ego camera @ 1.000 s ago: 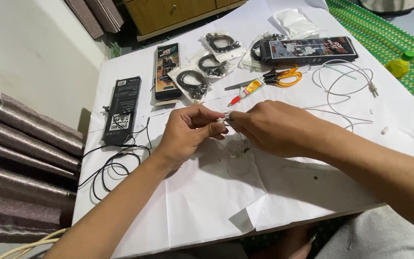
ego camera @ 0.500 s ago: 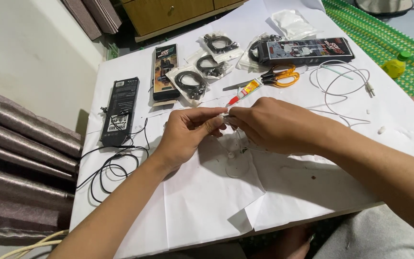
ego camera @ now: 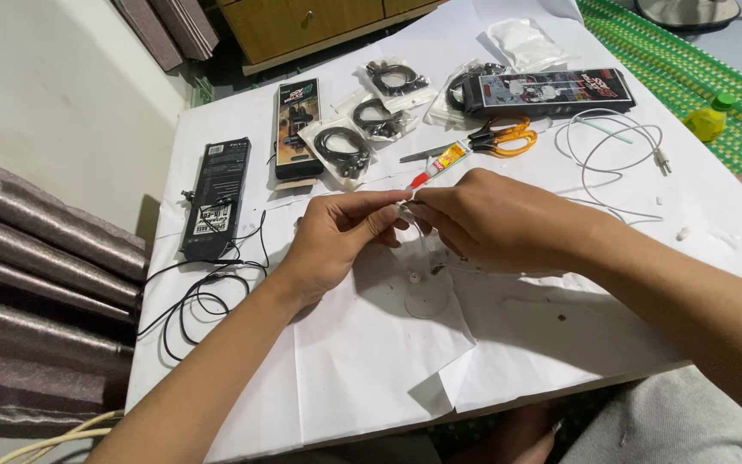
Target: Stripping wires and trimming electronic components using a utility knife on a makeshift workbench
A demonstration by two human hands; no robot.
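Left hand [ego camera: 337,245] and right hand [ego camera: 483,219] met fingertip to fingertip over the white paper [ego camera: 371,361], just below the glue tube [ego camera: 435,165]; both pinched on a small pale earbud piece [ego camera: 405,209], too small and too hidden to tell its long axis or which way it points; thin white wire [ego camera: 427,258] hanging down from that pinch toward the paper, looping there with a small bud at its end; remaining fingers of the right hand curled over the pinch, left thumb pressed on top. Glue tube lying slantwise, red tip toward the hands, far end up and right toward the orange scissors [ego camera: 500,137]; scissors just right of the tube, blades pointing left. Left of the tube, bagged black cables [ego camera: 341,150] and an upright black box [ego camera: 298,129]; farther left, a longer black box [ego camera: 216,198] with a black cord [ego camera: 203,301] coiled below it. Right of the tube, a loose white cable [ego camera: 611,155]; above it, a long dark box [ego camera: 551,90].
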